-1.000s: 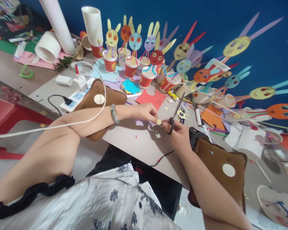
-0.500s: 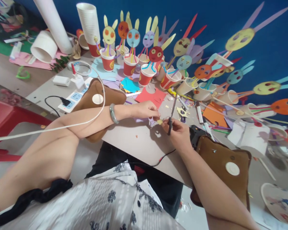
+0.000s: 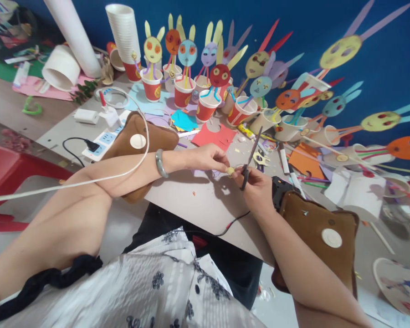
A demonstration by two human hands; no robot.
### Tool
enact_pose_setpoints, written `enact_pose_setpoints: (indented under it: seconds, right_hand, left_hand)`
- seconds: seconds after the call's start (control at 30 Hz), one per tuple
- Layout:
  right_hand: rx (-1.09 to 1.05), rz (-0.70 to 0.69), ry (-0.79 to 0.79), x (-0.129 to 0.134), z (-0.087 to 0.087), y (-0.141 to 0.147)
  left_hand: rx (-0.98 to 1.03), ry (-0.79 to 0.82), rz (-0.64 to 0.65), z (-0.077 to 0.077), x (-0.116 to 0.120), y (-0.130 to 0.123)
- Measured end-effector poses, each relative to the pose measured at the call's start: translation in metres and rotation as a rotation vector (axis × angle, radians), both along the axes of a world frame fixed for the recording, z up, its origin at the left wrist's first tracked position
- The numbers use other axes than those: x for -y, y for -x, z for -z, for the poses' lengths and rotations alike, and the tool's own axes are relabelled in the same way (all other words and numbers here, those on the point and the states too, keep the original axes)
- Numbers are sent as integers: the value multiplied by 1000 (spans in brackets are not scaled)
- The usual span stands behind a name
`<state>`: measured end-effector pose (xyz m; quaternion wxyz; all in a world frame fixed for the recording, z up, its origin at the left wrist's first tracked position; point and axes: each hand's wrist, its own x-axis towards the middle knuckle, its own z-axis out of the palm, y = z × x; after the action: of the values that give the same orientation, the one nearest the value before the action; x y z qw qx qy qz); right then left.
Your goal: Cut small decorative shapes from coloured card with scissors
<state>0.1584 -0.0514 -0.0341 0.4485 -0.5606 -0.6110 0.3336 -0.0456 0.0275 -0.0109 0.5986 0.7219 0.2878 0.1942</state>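
Observation:
Dark scissors rest in my right hand, their blades pointing up and away from me. A small pale yellow paper piece is between the fingertips of both hands, just above the table. My left hand, with a grey-green bangle on the wrist, is closed in a pinch at the left edge of that piece. Beyond my left hand lies red cut paper. A yellow paper scrap with cut-outs lies to the right of the scissors.
Paper cups with rabbit-faced figures line the back. A stack of white cups stands at back left. Brown cushions lie under or beside both arms. A white cable crosses my left arm, near a power strip. Markers lie right.
My fingertips have come closer together around the yellow piece. The scissors have shifted slightly right and their blades tilt more to the right.

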Motion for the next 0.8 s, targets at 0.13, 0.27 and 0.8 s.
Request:
enact_pose_setpoints:
  seconds: [0.13, 0.27, 0.8]
  right_hand:
    - [-3, -6, -5, 0, -2, 3]
    - [6, -11, 2, -1, -2, 3]
    - [-114, 57, -110, -8, 13, -15]
  left_hand:
    - [-8, -14, -22, 1, 0, -1]
    - [35, 28, -54, 0, 0, -1]
    - [196, 163, -454, -52, -4, 3]
